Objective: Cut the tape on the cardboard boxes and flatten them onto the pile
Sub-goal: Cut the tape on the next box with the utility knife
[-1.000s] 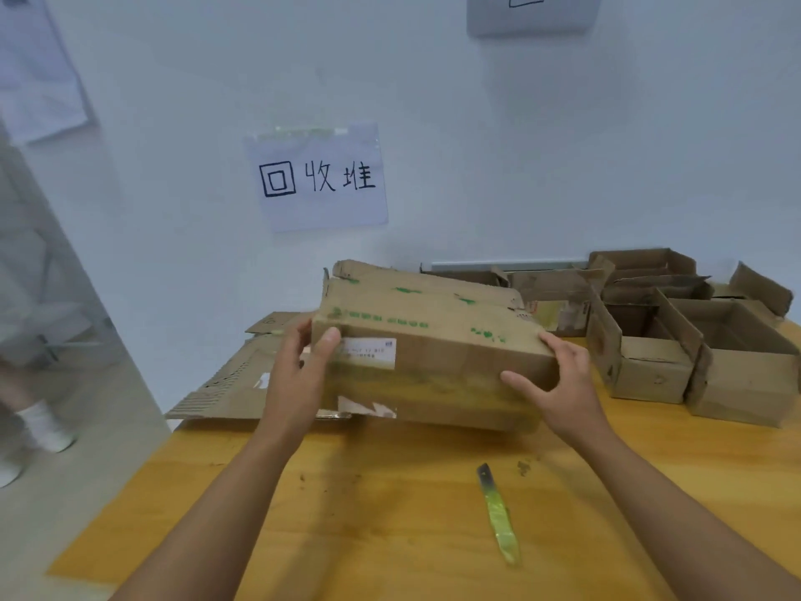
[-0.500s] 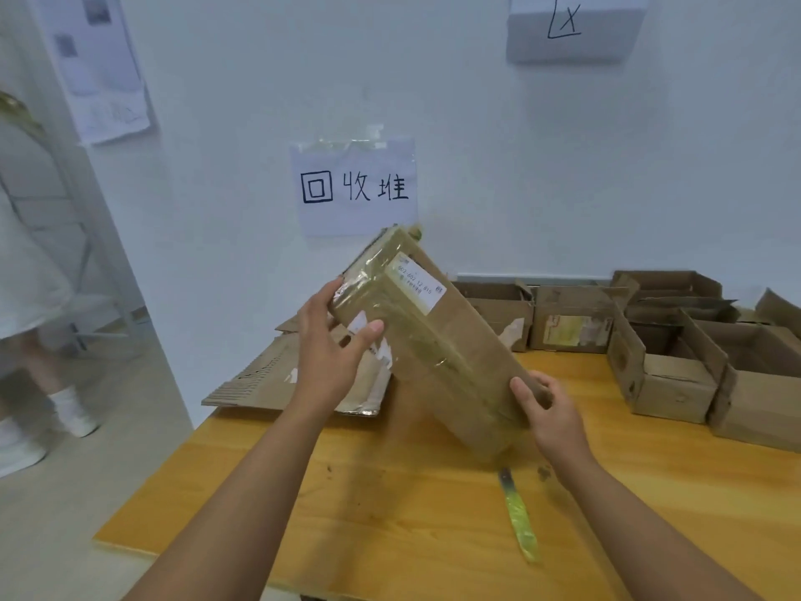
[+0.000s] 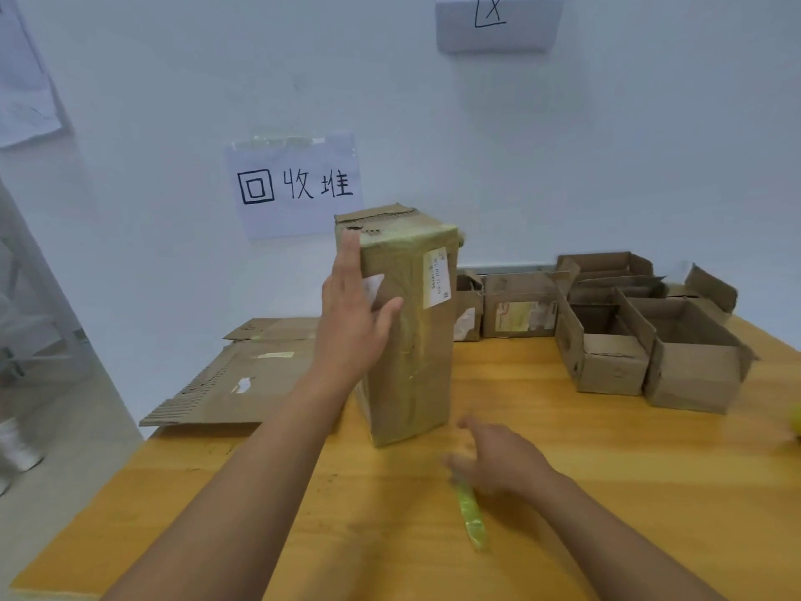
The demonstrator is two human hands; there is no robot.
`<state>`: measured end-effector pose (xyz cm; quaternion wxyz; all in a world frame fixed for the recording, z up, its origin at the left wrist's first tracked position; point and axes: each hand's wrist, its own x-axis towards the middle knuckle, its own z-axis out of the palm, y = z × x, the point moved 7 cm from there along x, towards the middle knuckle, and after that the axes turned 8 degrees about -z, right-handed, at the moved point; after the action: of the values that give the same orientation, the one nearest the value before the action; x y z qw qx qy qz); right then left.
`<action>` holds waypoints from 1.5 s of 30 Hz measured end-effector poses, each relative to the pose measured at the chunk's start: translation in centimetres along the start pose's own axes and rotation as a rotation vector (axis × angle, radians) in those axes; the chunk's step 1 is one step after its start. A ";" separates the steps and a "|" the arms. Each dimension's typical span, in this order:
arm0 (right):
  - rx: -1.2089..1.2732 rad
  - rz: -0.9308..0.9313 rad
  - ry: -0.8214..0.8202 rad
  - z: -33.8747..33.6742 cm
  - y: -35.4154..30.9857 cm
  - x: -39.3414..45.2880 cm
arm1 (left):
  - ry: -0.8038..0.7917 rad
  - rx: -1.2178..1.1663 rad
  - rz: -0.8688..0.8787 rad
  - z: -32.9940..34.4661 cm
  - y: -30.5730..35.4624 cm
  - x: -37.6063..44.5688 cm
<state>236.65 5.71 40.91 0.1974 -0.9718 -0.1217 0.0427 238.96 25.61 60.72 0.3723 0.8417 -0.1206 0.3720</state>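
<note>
1. Tall brown cardboard box [image 3: 407, 340] wrapped in yellowish clear tape, stood upright on end on the yellow wooden table [image 3: 607, 492], near its middle; white shipping label [image 3: 437, 277] stuck high on the right-hand face; top flap edges ragged, contents hidden.
2. Left hand [image 3: 353, 316] laid flat against the box's left face, fingers straight and pointing up, thumb spread across the front corner; steadying, not clutching.
3. Right hand [image 3: 498, 459] low over the table, just right of the box's base and apart from it, fingers loosely spread and motion-blurred, grasping nothing.
4. Slim green-handled cutter [image 3: 470, 516] lying on the table, upper end tucked beneath the right hand; contact impossible to tell.
5. Pile of flattened brown cardboard sheets [image 3: 234, 383] at the table's far left, overhanging the edge, bits of tape and label on top.
6. Cluster of open brown cardboard boxes [image 3: 650, 336] at the far right, flaps up, visible interiors showing only bare cardboard; two smaller labelled boxes [image 3: 516, 305] against the wall behind the tall box, insides out of sight.
7. White paper sign [image 3: 294, 184] with handwritten black characters taped to the wall above the pile.
</note>
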 end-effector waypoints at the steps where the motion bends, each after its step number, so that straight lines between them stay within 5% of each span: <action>1: -0.055 -0.008 -0.107 0.8 0.0 -0.8 | -0.012 -0.014 -0.019 0.5 -0.2 -0.3; 3: -0.127 -0.048 -0.224 2.1 -0.2 -2.0 | -0.021 0.009 -0.029 1.2 -0.6 -1.2; 11: -0.039 -0.053 -0.170 0.8 0.1 -2.6 | -0.054 0.159 -0.070 1.6 -2.4 -3.9; 16: 0.110 -0.099 0.305 -6.6 -0.4 -1.5 | 0.067 0.225 0.017 -0.4 -1.4 -2.1; 19: 0.339 -0.270 0.682 -12.1 -3.0 -2.0 | 0.119 0.254 0.099 -1.1 -0.1 -0.7; 21: 0.421 -0.393 0.761 -14.5 -5.1 -1.8 | 0.148 0.277 0.162 -1.2 0.9 0.2; 34: 0.396 -0.646 0.827 -18.0 -11.4 2.9 | 0.132 0.216 0.213 1.0 0.2 3.3; 38: 0.538 -0.684 0.872 -18.2 -11.4 3.0 | 0.165 0.213 0.255 1.0 0.1 3.3; 42: 0.797 -0.772 0.751 -18.6 -11.9 2.7 | 0.176 0.194 0.269 0.7 0.1 3.3; 45: 0.762 -0.773 0.889 -19.9 -12.3 2.2 | 0.182 0.191 0.268 0.7 0.3 3.3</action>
<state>238.70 9.84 63.94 0.5564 -0.6473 -0.3428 -0.3923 241.44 25.17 62.95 0.2470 0.8124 -0.1615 0.5029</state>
